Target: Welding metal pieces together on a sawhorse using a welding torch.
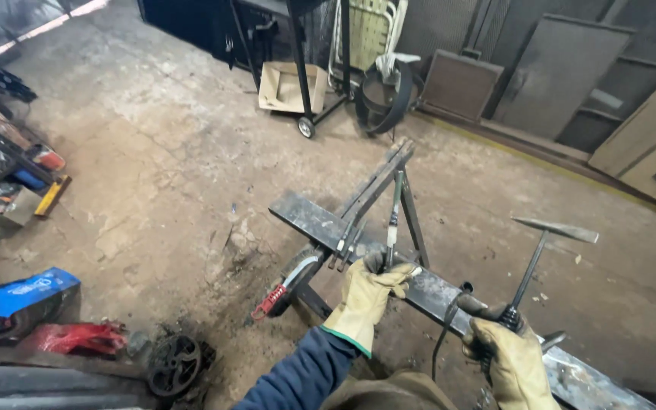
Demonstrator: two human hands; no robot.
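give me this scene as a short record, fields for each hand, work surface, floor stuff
left hand: yellow leather-gloved left hand grips a thin welding rod, held upright
right hand: gloved right hand holds a metal chipping hammer, head raised, with a black cable beside it
work surface: long dark steel flat bar carrying a frame of thin steel bars
floor: cast iron wheel, blue box, cardboard box

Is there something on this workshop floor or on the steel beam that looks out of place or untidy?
Nothing looks damaged or spilled. The floor is cluttered: a cardboard box lies tilted by a wheeled stand, and a cast wheel lies loose on the ground. The left hand grips a thin rod over the steel beam; the right hand holds a chipping hammer.
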